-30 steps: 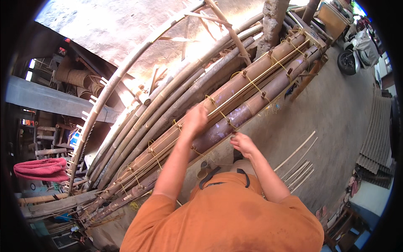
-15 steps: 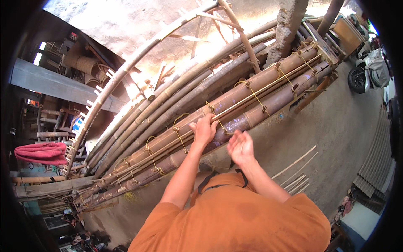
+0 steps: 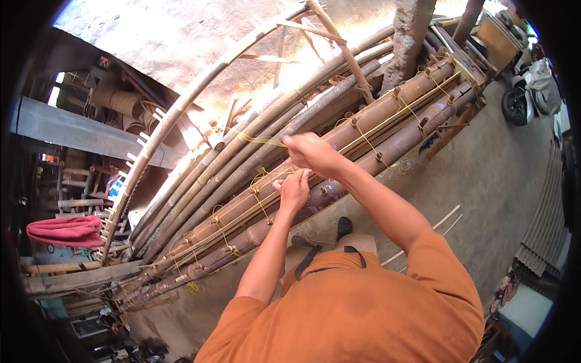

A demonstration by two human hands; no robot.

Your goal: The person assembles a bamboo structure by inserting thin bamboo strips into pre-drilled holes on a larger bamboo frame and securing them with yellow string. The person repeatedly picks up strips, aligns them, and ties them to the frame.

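Two thick brown bamboo poles [image 3: 387,101] run diagonally across in front of me, with thin bamboo strips [image 3: 357,142] between them. Loops of yellow string [image 3: 367,134] tie round the strips and small pegs along the poles. My right hand [image 3: 313,155] is a fist above the far pole, closed on a yellow string [image 3: 264,141] that trails off to the left. Just below it, my left hand [image 3: 295,190] is pinched near the strips, with yellow string at its fingertips. The exact spot where the string meets the poles is hidden by my hands.
Behind the poles lie several long grey bamboo poles [image 3: 272,112] and a curved bamboo piece with pegs [image 3: 160,127]. A concrete post [image 3: 413,42] rises at the far side. A red cloth [image 3: 63,232] hangs left; a motorbike [image 3: 529,100] stands right. Thin strips [image 3: 448,216] lie on the floor.
My right hand has moved up and left from the near pole, across to the far one, and now draws string. The left hand has stayed about where it was.
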